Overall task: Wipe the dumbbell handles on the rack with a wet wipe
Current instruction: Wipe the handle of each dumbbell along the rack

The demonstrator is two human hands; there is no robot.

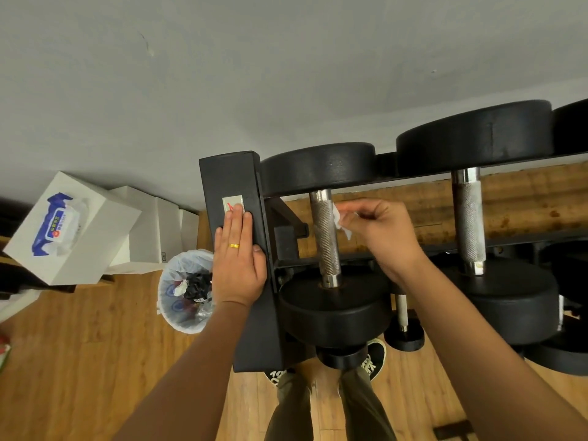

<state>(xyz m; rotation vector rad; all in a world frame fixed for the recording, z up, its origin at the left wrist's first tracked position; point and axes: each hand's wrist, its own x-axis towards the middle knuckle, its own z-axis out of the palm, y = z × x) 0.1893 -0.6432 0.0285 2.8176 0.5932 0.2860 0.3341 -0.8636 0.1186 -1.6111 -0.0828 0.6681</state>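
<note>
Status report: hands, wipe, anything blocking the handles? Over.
Left hand flat on black metal rack end post. Right hand pinches small white wet wipe at right side of knurled steel dumbbell handle, contact unclear. Handle unobstructed.

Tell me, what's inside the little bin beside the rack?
The bin holds a crumpled white wad, black crumpled material and a shiny wrapper. Anything beneath them is covered.

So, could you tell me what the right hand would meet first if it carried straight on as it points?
Probably the knurled handle of the nearest dumbbell: the right hand pinches a wet wipe and its fingers aim left at that handle. Whether the wipe touches it is unclear.
</note>
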